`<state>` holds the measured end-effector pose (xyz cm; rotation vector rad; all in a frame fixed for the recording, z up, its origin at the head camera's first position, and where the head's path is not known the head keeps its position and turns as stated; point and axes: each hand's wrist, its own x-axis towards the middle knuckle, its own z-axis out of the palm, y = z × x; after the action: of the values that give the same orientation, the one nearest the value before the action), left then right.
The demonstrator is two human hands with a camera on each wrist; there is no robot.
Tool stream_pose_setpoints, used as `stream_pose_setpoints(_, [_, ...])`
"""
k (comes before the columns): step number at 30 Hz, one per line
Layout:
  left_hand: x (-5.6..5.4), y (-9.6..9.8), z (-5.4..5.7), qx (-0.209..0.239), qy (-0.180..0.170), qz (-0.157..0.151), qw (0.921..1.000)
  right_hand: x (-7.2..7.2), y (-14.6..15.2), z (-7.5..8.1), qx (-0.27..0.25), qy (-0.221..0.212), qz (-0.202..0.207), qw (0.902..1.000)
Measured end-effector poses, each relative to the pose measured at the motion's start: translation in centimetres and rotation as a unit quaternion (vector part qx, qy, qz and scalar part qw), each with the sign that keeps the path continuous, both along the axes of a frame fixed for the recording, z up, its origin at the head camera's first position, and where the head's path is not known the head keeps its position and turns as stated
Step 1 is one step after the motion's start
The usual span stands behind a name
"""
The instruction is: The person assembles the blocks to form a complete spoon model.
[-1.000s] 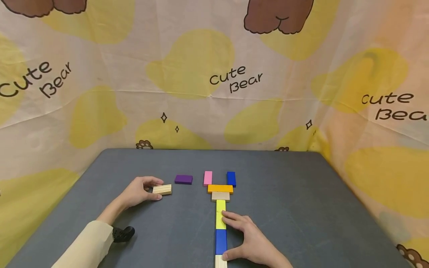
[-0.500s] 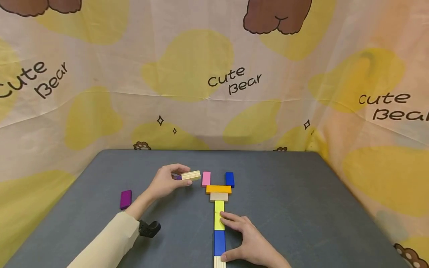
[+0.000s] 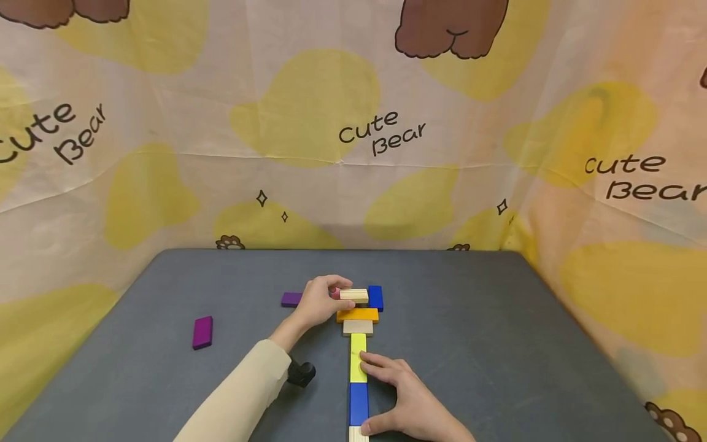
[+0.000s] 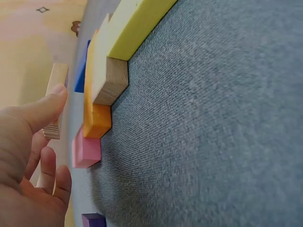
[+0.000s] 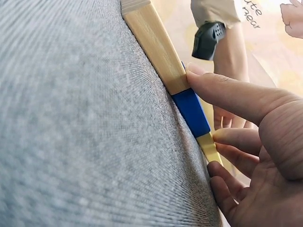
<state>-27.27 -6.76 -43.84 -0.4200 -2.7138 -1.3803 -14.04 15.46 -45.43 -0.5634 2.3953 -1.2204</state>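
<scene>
My left hand [image 3: 320, 299] pinches a pale wooden block [image 3: 354, 296] between thumb and fingers, over the far end of a row of blocks. In the left wrist view, the pink block [image 4: 88, 151] stands below that hand, while a blue block [image 3: 375, 298] is to the right of the held one. An orange block [image 3: 358, 315] and a beige block [image 3: 358, 328] lie crosswise in front. Yellow [image 3: 357, 368], blue [image 3: 358, 405] and wooden [image 5: 156, 47] blocks continue the row lengthwise towards me. My right hand [image 3: 409, 396] rests along its right side, thumb at the near wooden block, fingertips at the yellow one.
A purple block [image 3: 290, 299] lies behind my left hand, partly hidden by it. Farther left on the grey table [image 3: 497, 344] is a magenta block [image 3: 202, 333]. A patterned cloth [image 3: 309, 123] hangs behind the table and along both sides.
My left hand has carried the wooden block rightward, past the purple block, to above the gap between the pink and blue blocks. The magenta block has come into view; my right hand stays put.
</scene>
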Motion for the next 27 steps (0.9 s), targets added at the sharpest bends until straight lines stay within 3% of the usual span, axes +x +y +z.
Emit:
stream_pose_setpoints(13, [-1.4, 0.1, -1.2, -0.013, -0.01, -0.006, 0.9998, -0.3, -0.3, 0.0, 0.008, 0.007, -0.007, 0.9999])
stream_pose_setpoints(27, [-1.6, 0.3, -1.7, 0.002, -0.009, -0.011, 0.9999, -0.7, -0.5, -0.4, 0.009, -0.001, -0.008, 0.9999])
